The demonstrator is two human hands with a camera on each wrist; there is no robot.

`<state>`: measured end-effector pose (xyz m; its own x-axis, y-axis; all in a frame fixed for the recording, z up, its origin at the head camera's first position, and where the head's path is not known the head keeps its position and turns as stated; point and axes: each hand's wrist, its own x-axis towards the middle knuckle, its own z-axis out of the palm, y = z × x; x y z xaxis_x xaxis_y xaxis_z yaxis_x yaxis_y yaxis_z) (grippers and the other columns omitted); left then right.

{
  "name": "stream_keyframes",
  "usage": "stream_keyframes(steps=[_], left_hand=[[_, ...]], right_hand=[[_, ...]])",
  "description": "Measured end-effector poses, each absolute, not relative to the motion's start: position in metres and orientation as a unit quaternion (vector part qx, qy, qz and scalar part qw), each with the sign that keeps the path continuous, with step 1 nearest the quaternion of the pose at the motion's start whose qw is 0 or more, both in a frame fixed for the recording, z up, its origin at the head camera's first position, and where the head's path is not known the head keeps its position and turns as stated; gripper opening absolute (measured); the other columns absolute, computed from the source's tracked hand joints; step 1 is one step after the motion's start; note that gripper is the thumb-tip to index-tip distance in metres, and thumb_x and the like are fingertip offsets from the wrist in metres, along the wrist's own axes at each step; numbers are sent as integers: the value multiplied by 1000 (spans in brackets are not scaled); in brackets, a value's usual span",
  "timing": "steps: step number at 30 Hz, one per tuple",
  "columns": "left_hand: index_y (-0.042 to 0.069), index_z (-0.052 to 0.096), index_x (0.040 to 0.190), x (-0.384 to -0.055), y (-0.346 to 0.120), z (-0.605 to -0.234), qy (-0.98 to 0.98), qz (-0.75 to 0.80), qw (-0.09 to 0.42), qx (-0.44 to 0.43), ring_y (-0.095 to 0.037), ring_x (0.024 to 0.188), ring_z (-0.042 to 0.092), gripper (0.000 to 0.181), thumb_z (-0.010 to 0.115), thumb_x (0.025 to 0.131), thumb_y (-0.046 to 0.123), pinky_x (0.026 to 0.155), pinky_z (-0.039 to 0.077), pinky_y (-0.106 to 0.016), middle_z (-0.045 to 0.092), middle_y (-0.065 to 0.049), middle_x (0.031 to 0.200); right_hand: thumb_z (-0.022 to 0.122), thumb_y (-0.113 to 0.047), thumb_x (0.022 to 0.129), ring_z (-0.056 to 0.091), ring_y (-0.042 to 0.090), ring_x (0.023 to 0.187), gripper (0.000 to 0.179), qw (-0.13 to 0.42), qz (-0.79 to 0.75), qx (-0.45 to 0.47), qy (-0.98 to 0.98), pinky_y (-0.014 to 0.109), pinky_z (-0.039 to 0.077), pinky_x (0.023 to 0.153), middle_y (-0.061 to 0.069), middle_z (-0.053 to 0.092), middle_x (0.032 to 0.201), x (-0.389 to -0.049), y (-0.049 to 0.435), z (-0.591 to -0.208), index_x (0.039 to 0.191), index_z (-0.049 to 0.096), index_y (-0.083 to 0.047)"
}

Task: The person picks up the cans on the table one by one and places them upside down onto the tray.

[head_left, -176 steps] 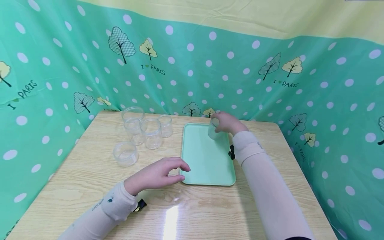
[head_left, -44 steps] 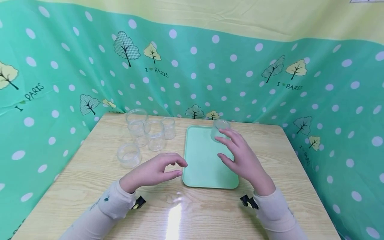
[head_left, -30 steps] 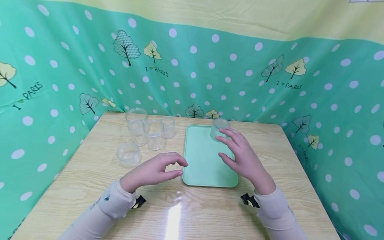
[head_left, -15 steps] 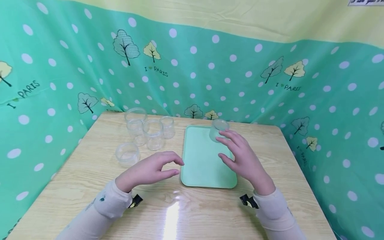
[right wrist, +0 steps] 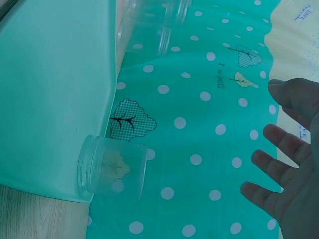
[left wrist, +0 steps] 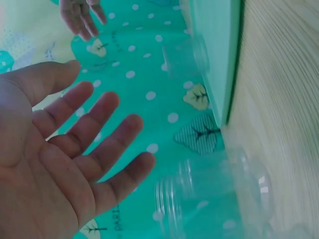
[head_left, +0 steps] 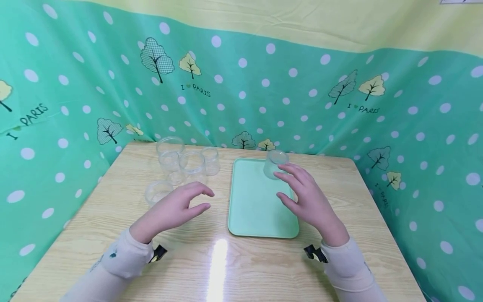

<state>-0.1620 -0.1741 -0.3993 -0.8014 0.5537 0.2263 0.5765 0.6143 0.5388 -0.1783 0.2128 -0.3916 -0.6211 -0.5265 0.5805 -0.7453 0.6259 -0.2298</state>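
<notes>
A clear jar (head_left: 272,167) stands upright at the far right corner of the green tray (head_left: 260,205). My right hand (head_left: 311,201) hovers over the tray's right side with fingers spread; in the right wrist view its fingers (right wrist: 279,169) hold nothing and the jar (right wrist: 117,167) stands apart from them. My left hand (head_left: 170,212) is held left of the tray, fingers relaxed and nothing in them. It overlaps the low wide clear jar (head_left: 154,193) in the head view. Behind it are several clear jars, among them a taller one (head_left: 192,161), its base partly hidden.
At the back left stand a wide clear jar (head_left: 170,144) and a smaller one (head_left: 210,161), close together. All rest on a light wooden table (head_left: 260,268). A green dotted curtain (head_left: 241,84) hangs around the table's back and sides.
Since the oldest frame, my right hand has let go of the jar on the tray and drawn back. My left hand has just moved left, away from the tray and towards the jars.
</notes>
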Motion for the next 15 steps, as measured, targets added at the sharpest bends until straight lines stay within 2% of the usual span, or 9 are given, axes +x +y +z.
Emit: stream_keyframes(steps=[8, 15], left_hand=[[17, 69, 120, -167, -196, -395, -924, -271, 35, -266, -24, 122, 62, 24, 71, 98, 25, 104, 51, -49, 69, 1, 123], [11, 68, 122, -171, -215, -389, -945, -228, 20, -234, -32, 123, 61, 28, 70, 98, 24, 104, 49, -54, 68, -9, 125]], right_hand=[[82, -15, 87, 44, 32, 142, 62, 227, 233, 361, -874, 52, 38, 115, 9, 51, 151, -178, 214, -391, 144, 58, -14], [82, -14, 87, 51, 29, 136, 63, 221, 236, 362, -874, 48, 45, 111, 9, 55, 146, -177, 214, -391, 144, 57, -12]])
